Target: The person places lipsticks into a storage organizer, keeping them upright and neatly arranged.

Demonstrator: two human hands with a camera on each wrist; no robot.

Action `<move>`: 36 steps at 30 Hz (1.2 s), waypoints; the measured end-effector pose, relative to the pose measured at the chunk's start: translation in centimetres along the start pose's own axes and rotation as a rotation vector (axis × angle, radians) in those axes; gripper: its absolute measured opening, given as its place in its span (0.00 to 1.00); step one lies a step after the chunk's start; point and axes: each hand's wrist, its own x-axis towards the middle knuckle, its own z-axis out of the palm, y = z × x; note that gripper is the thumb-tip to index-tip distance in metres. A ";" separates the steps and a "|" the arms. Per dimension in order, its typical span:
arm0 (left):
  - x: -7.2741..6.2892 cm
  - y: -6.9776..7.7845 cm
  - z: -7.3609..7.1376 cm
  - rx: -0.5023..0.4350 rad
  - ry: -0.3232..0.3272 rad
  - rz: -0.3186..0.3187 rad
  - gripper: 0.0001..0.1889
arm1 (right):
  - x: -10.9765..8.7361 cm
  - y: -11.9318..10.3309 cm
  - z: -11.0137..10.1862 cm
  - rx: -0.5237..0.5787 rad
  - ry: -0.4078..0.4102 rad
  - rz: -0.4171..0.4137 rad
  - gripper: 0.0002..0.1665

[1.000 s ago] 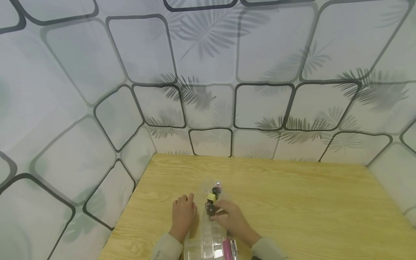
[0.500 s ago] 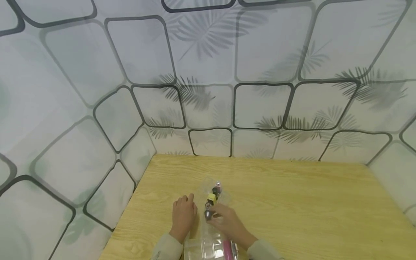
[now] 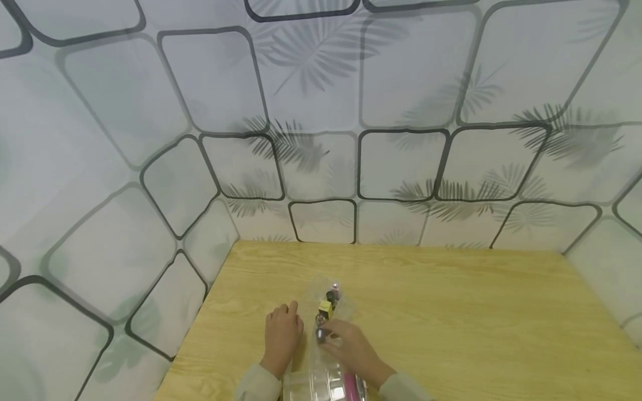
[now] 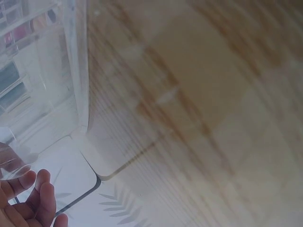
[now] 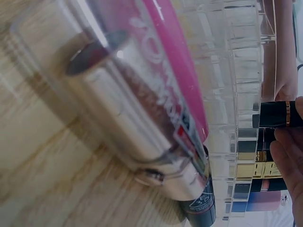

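My right hand (image 3: 353, 345) pinches a dark lipstick tube (image 3: 321, 335) over the near end of a row of cosmetics in a clear organizer (image 3: 299, 385). In the right wrist view this black lipstick (image 5: 273, 114) shows a thin gold band, and its end overlaps the clear compartments. Beyond it in the row stand a gold-and-black lipstick (image 3: 325, 308), a dark one (image 3: 330, 296) and a pink one with a round silver top (image 3: 335, 288). My left hand (image 3: 283, 334) lies along the organizer's left side, fingers loosely bent; the left wrist view shows its fingers (image 4: 45, 194) at the clear wall.
A bright pink tube (image 5: 177, 56) and a silver metallic tube (image 5: 128, 113) fill the organizer's right front part. Several square compartments lie beside them. The wooden table (image 3: 451, 323) meets a patterned wall (image 3: 401, 167) behind and to the left.
My right hand has brought the dark lipstick a little nearer to me and turned it from pointing at the camera to more upright. The left hand stays in place.
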 end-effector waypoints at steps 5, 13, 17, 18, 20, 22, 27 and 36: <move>-0.1 0.0 0.0 -0.001 -0.016 -0.006 0.09 | 0.0 0.0 0.1 -0.028 -0.006 0.013 0.15; -0.1 0.1 0.0 -0.003 -0.004 -0.002 0.09 | 0.0 -0.3 0.3 -0.124 0.020 -0.034 0.14; -0.1 0.2 0.0 0.000 0.021 0.009 0.10 | -0.1 -0.4 0.3 -0.130 0.010 -0.019 0.13; -0.1 0.2 0.0 0.001 0.025 0.010 0.10 | -0.1 -0.4 0.3 -0.135 0.004 -0.013 0.13; -0.1 0.2 0.0 0.000 0.028 0.010 0.10 | -0.1 -0.4 0.3 -0.145 -0.008 0.000 0.13; -0.1 0.2 0.0 -0.002 0.020 0.006 0.10 | -0.1 -0.3 0.4 -0.155 -0.012 -0.001 0.13; -0.1 0.2 -0.1 -0.010 -0.016 -0.015 0.09 | -0.1 -0.3 0.5 -0.152 -0.009 -0.005 0.13; 0.0 0.2 -0.3 -0.010 -0.019 -0.011 0.08 | 0.2 -0.4 0.7 -0.184 -0.040 0.023 0.14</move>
